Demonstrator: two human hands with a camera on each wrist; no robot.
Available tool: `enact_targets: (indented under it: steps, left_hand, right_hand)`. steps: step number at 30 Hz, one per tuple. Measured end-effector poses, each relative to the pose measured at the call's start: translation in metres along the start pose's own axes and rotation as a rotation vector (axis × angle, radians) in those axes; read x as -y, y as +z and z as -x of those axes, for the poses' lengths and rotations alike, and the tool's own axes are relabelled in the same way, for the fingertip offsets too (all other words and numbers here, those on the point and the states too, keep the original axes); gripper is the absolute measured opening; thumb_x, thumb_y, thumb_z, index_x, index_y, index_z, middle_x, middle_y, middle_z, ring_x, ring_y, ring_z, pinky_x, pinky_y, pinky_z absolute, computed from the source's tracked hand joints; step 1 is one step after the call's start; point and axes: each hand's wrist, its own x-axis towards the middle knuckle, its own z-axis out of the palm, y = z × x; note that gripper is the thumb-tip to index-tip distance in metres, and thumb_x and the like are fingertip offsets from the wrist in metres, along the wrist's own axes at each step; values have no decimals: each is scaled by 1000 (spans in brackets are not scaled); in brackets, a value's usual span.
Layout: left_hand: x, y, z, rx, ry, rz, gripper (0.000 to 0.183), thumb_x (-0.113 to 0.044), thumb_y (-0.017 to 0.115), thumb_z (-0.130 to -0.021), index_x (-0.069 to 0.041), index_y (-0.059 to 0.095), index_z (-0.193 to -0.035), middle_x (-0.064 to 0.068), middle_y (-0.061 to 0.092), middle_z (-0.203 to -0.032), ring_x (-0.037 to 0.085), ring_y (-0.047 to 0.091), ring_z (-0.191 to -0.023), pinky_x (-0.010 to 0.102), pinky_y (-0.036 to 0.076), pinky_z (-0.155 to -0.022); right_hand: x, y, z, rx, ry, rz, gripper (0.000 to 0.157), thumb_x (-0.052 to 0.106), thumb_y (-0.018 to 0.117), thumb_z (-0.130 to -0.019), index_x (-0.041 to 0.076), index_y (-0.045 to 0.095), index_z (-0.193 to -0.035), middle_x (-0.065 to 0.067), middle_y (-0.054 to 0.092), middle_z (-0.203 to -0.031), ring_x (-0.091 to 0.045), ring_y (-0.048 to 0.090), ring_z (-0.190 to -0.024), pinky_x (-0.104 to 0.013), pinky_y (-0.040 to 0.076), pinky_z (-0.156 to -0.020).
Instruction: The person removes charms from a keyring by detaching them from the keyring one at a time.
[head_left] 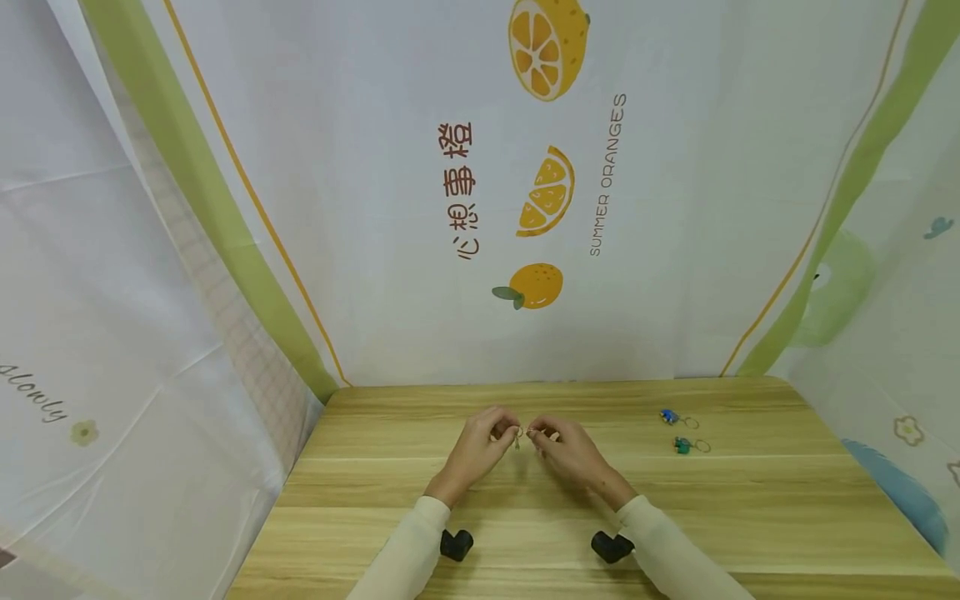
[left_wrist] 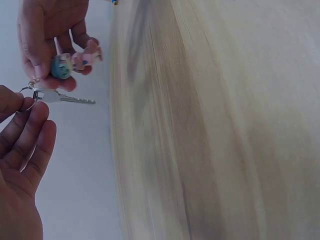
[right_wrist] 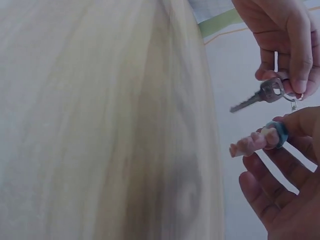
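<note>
My left hand [head_left: 480,442] and right hand [head_left: 573,454] face each other above the wooden table. In the left wrist view, the left thumb and fingers pinch a thin metal key ring [left_wrist: 25,106]. A silver key [left_wrist: 65,97] hangs from the ring, its toothed blade pointing away from the fingers. My right hand holds a small pink and teal figurine charm [right_wrist: 255,142] by its teal end, between thumb and fingers. A short metal link [right_wrist: 294,105] joins charm and ring. Fingers partly hide the ring.
Two more keychains lie at the right of the wooden table [head_left: 375,533]: a blue figure [head_left: 669,416] and a green figure [head_left: 681,446], each with a ring. Black pieces [head_left: 456,546] show beside both wrists. Printed cloth [head_left: 390,250] hangs behind the table.
</note>
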Motion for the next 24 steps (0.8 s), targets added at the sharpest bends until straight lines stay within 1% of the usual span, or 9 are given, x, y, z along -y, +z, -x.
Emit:
enact_targets:
  steps: [3, 7, 11, 14, 17, 20, 24]
  left_hand:
    - [0, 0, 0, 13, -6, -2, 8, -10, 66, -106, -7, 72, -109, 2, 72, -96, 9, 67, -82, 25, 59, -76]
    - [0, 0, 0, 42, -6, 4, 9, -11, 66, -107, -7, 72, -110, 2, 73, -96, 7, 67, -82, 24, 59, -76]
    - [0, 0, -1, 74, -17, 12, 9, -12, 65, -107, -6, 72, -109, 3, 74, -97, 5, 67, -83, 24, 59, -77]
    - [-1, 0, -1, 82, -26, 13, 9, -12, 65, -107, -8, 72, -109, 3, 74, -98, 7, 67, -85, 25, 60, -80]
    - [-3, -1, 0, 76, -30, 6, 9, -13, 65, -107, -9, 73, -111, 3, 74, -100, 8, 68, -87, 26, 60, -81]
    - [-3, -1, 0, 73, -34, 2, 9, -14, 65, -107, -10, 73, -111, 2, 74, -101, 10, 69, -89, 26, 60, -82]
    - [-3, -1, 0, 75, -55, 8, 9, -16, 65, -107, -13, 73, -111, 1, 74, -101, 9, 68, -90, 26, 60, -84]
  right_hand:
    - [2, -3, -2, -9, -23, -19, 20, 23, 59, -111, 10, 73, -118, -17, 73, -99, -29, 68, -80, -26, 53, -67]
    - [5, -5, -3, -18, -45, -24, 19, 25, 59, -112, 14, 73, -118, -16, 73, -101, -34, 67, -82, -26, 53, -66]
    - [8, -5, -5, -28, -61, 1, 17, 25, 60, -111, 17, 73, -118, -7, 73, -105, -29, 68, -82, -27, 54, -69]
    - [8, -4, -6, -31, -76, 20, 15, 23, 62, -110, 17, 74, -117, -2, 72, -106, -25, 69, -82, -27, 55, -70]
    - [6, -4, -6, -17, -98, 31, 13, 21, 64, -109, 16, 74, -115, -2, 72, -107, -23, 69, -82, -26, 55, -71]
    - [4, -3, -6, 17, -125, 28, 12, 19, 65, -108, 16, 75, -114, -4, 73, -109, -22, 70, -87, -27, 56, -72]
    - [2, -2, -5, 66, -160, 25, 14, 18, 65, -108, 15, 76, -116, -7, 73, -115, -21, 70, -96, -30, 57, -81]
